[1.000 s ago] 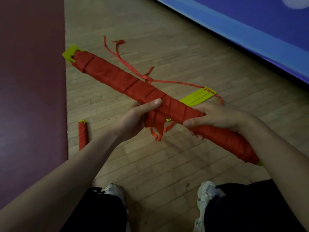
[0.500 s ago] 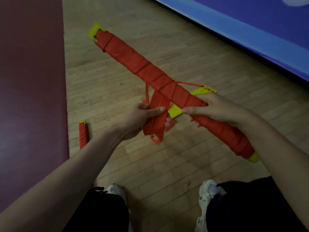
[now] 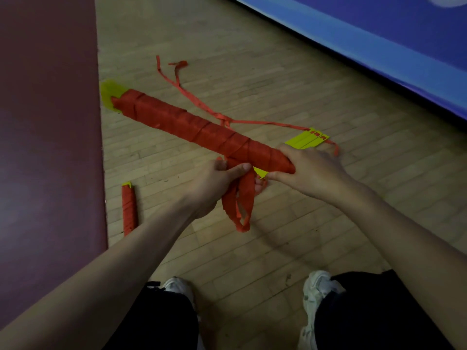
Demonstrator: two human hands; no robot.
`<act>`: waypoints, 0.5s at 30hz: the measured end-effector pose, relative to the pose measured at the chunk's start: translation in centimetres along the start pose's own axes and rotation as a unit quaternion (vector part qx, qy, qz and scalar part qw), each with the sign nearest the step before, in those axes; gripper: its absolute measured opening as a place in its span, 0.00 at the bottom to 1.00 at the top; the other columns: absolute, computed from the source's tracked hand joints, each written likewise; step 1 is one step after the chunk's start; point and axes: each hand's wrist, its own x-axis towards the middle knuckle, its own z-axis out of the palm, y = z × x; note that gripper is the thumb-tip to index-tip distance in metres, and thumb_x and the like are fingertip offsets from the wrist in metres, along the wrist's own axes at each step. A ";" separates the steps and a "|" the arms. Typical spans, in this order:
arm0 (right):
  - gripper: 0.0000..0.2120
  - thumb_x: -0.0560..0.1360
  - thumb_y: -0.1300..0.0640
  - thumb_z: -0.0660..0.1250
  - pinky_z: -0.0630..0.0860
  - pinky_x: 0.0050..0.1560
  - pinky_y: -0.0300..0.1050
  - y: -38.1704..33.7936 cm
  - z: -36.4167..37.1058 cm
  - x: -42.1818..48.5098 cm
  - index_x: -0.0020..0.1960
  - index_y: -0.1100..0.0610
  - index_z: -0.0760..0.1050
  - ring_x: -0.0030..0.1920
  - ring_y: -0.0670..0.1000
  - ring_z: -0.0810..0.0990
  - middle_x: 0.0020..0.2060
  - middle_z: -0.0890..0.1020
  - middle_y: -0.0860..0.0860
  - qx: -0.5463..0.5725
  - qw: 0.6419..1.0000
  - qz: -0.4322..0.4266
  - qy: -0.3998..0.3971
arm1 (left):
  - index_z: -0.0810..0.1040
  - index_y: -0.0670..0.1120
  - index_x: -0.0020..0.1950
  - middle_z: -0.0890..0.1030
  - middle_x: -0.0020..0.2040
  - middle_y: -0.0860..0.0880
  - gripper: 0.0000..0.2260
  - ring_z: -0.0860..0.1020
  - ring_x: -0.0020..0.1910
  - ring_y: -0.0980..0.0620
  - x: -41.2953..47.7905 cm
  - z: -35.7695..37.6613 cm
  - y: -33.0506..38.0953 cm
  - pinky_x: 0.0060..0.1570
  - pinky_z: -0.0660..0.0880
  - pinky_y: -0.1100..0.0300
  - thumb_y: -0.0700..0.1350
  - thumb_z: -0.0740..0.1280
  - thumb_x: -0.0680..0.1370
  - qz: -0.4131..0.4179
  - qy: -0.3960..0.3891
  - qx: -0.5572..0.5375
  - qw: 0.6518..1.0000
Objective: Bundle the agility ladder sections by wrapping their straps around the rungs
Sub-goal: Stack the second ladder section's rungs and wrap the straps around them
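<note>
Standing on a plank floor (image 3: 252, 251) in white shoes (image 3: 317, 289), dark trousers above them; reaching both bare arms forward. Gripping the red strap loops (image 3: 241, 203) with the left hand (image 3: 217, 183), thumb pressed across them and fingers curled beneath, the loops hanging down below the fist; clasping the near end of the long wrapped bundle (image 3: 202, 130) with the right hand (image 3: 312, 170), fingers curled round it. Holding that bundle raised and slanting away to the left, wound in red strap along nearly all its length; a blurred yellow rung end (image 3: 110, 96) poking out at the far tip, a sliver of yellow showing between the two hands. Off to the left on the floor, just beside the edge of a dark red mat (image 3: 48, 122), a short wrapped bundle (image 3: 129, 208) with a yellow tip. Beyond the right hand, flat on the floor, a stack of unwrapped yellow rungs (image 3: 307, 138), partly hidden by that hand; trailing from them, a loose strap (image 3: 192, 98) running away behind the held bundle. Farthest off, along the right, a blue wall pad (image 3: 379, 51).
</note>
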 end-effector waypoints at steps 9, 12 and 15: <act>0.25 0.73 0.57 0.69 0.71 0.45 0.52 -1.2 0.6 -0.6 0.69 0.51 0.70 0.51 0.62 0.78 0.50 0.78 0.58 -0.097 0.987 -0.067 0.108 | 0.78 0.32 0.54 0.82 0.46 0.40 0.08 0.81 0.47 0.43 0.3 -0.1 -0.3 0.54 0.74 0.43 0.35 0.65 0.77 0.040 0.044 0.017 0.998; 0.32 0.67 0.66 0.72 0.74 0.43 0.53 -0.5 1.2 -0.5 0.69 0.52 0.71 0.44 0.64 0.78 0.46 0.78 0.61 -0.111 0.976 -0.086 0.166 | 0.79 0.33 0.55 0.82 0.48 0.39 0.16 0.79 0.49 0.41 0.2 -0.1 0.2 0.50 0.74 0.46 0.40 0.71 0.70 0.060 0.046 0.027 0.997; 0.37 0.66 0.67 0.72 0.75 0.44 0.54 -0.7 1.3 -0.5 0.72 0.51 0.68 0.45 0.64 0.77 0.47 0.77 0.60 -0.097 0.974 -0.094 0.183 | 0.79 0.36 0.59 0.83 0.48 0.39 0.25 0.83 0.47 0.44 0.3 0.2 0.8 0.55 0.75 0.46 0.55 0.70 0.72 0.034 0.061 -0.024 0.997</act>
